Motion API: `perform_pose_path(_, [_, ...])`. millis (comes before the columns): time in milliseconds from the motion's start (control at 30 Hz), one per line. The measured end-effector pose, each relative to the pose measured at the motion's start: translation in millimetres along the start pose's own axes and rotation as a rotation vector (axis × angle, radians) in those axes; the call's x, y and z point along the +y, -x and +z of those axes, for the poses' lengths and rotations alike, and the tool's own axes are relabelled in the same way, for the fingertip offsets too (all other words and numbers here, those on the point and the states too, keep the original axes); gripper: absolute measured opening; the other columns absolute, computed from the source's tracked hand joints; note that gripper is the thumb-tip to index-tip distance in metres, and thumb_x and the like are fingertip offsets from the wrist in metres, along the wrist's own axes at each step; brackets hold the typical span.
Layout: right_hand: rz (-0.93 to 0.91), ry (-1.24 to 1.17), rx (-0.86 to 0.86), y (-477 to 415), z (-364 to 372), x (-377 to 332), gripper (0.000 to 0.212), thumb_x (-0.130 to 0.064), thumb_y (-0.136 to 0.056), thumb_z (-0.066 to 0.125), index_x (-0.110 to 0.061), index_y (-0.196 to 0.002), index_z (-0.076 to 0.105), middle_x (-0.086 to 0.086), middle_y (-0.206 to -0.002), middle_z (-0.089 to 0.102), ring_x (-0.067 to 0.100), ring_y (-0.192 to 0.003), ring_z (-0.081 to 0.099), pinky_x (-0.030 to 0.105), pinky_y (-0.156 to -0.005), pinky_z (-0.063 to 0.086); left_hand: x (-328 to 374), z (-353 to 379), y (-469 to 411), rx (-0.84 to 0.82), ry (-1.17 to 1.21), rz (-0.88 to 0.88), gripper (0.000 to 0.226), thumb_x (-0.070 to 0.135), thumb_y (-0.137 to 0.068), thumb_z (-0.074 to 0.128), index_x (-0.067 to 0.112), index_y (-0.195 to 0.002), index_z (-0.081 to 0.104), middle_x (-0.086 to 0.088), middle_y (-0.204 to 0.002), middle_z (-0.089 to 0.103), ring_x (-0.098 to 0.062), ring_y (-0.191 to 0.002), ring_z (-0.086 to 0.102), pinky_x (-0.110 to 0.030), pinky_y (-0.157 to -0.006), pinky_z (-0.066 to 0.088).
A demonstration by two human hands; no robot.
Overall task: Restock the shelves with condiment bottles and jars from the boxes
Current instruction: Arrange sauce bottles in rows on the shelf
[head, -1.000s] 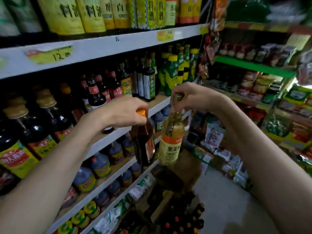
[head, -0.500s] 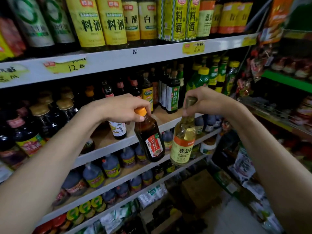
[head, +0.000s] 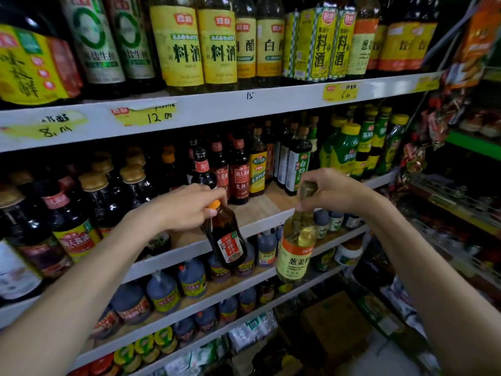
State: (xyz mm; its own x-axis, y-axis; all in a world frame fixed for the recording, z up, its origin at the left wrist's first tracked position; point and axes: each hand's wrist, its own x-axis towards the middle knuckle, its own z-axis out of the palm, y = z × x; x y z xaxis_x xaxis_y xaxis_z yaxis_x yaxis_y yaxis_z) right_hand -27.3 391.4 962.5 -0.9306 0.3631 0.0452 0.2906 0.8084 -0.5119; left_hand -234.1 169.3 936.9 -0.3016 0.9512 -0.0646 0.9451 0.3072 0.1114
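Bottles (head: 227, 240) (head: 296, 251) by their caps in both hands (head: 187, 210) (head: 333, 191)

We see through one wide head-worn camera, standing close to the shelves (head: 206, 109). We face them, tilted slightly downward.

The middle shelf (head: 271, 206) has bare board along its front edge, between gold-capped dark bottles (head: 130, 185) at left and green bottles (head: 347, 150) at right. Red-labelled bottles (head: 238, 172) close it behind, the upper shelf (head: 244, 104) above. In front hang the held brown bottle (head: 227, 240) and pale bottle (head: 296, 248).
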Motion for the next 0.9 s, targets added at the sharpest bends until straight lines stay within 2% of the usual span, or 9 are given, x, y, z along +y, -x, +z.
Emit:
perform_pose_path(100, [-0.024, 0.007, 0.010, -6, 4, 0, 0.019, -0.018, -0.078, 0.081, -0.007, -0.081, 0.066, 0.006, -0.079, 0.067, 0.017, -0.074, 0.062, 0.032, -0.061, 0.045, -3, -3, -2, 0.000, 0.010, 0.010, 0.020, 0.028, -0.101, 0.051, 0.032, -0.120, 0.047, 0.005, -0.102, 0.050, -0.015, -0.101, 0.047, -0.033, -0.080, 0.037])
perform_pose_path(233, [-0.046, -0.005, 0.029, -7, 7, 2, 0.019, -0.019, -0.078, 0.082, -0.009, -0.079, 0.065, 0.003, -0.077, 0.066, 0.013, -0.071, 0.061, 0.022, -0.055, 0.042, -3, -15, -1, -0.010, 0.084, -0.013, 0.022, 0.024, -0.101, 0.054, 0.027, -0.123, 0.051, 0.002, -0.103, 0.058, -0.018, -0.098, 0.054, -0.038, -0.083, 0.043])
perform_pose_path(333, [-0.064, 0.006, 0.010, -7, 10, 7, 0.019, -0.019, -0.078, 0.082, -0.011, -0.079, 0.065, 0.001, -0.076, 0.065, 0.006, -0.066, 0.058, 0.019, -0.053, 0.042, -8, -15, 12, 0.006, 0.099, -0.075, 0.021, 0.027, -0.100, 0.055, 0.027, -0.121, 0.053, 0.005, -0.086, 0.053, -0.013, -0.081, 0.052, -0.034, -0.069, 0.038])
perform_pose_path(400, [-0.085, 0.039, -0.035, -10, 14, 10, 0.021, -0.022, -0.078, 0.082, -0.013, -0.079, 0.064, 0.002, -0.078, 0.065, 0.009, -0.070, 0.060, 0.026, -0.058, 0.045, -11, -13, 25, 0.001, 0.057, -0.133, 0.019, 0.030, -0.099, 0.056, 0.026, -0.118, 0.053, 0.002, -0.084, 0.056, -0.014, -0.078, 0.056, -0.035, -0.069, 0.043])
perform_pose_path(467, [-0.112, 0.077, -0.089, -13, 20, 11, 0.024, -0.025, -0.077, 0.083, -0.014, -0.076, 0.061, 0.003, -0.077, 0.062, 0.016, -0.071, 0.059, 0.030, -0.059, 0.041, -13, -11, 39, -0.022, -0.003, -0.183, 0.020, 0.032, -0.098, 0.057, 0.024, -0.116, 0.053, 0.000, -0.083, 0.059, -0.017, -0.079, 0.057, -0.038, -0.073, 0.047])
perform_pose_path(567, [-0.164, 0.113, -0.161, -20, 32, 11, 0.026, -0.029, -0.077, 0.083, -0.017, -0.074, 0.059, 0.003, -0.074, 0.060, 0.014, -0.069, 0.056, 0.030, -0.058, 0.038, -18, -7, 60, -0.061, -0.044, -0.266, 0.019, 0.032, -0.098, 0.056, 0.026, -0.115, 0.052, 0.004, -0.086, 0.057, -0.014, -0.083, 0.048, -0.035, -0.071, 0.037])
perform_pose_path(667, [-0.217, 0.125, -0.214, -25, 44, 5, 0.025, -0.029, -0.076, 0.083, -0.014, -0.082, 0.064, 0.001, -0.078, 0.063, 0.012, -0.073, 0.058, 0.029, -0.061, 0.043, -20, 1, 84, -0.075, 0.018, -0.336, 0.015, 0.031, -0.098, 0.057, 0.028, -0.112, 0.052, 0.004, -0.086, 0.058, -0.016, -0.084, 0.052, -0.038, -0.076, 0.043])
perform_pose_path(800, [-0.304, 0.133, -0.221, -29, 60, 0, 0.025, -0.031, -0.076, 0.083, -0.018, -0.080, 0.063, -0.002, -0.080, 0.063, 0.018, -0.078, 0.060, 0.044, -0.071, 0.050, -18, 14, 104, -0.078, 0.047, -0.391, 0.012, 0.032, -0.099, 0.056, 0.033, -0.108, 0.049, 0.005, -0.082, 0.053, -0.013, -0.078, 0.048, -0.035, -0.065, 0.036])
perform_pose_path(900, [-0.299, 0.057, -0.241, -31, 69, 1, 0.023, -0.027, -0.076, 0.083, -0.017, -0.080, 0.063, -0.001, -0.080, 0.065, 0.018, -0.079, 0.062, 0.042, -0.072, 0.050, -15, 22, 112, -0.090, 0.054, -0.414, 0.009, 0.031, -0.099, 0.056, 0.033, -0.106, 0.050, 0.003, -0.082, 0.056, -0.011, -0.077, 0.049, -0.035, -0.063, 0.038])
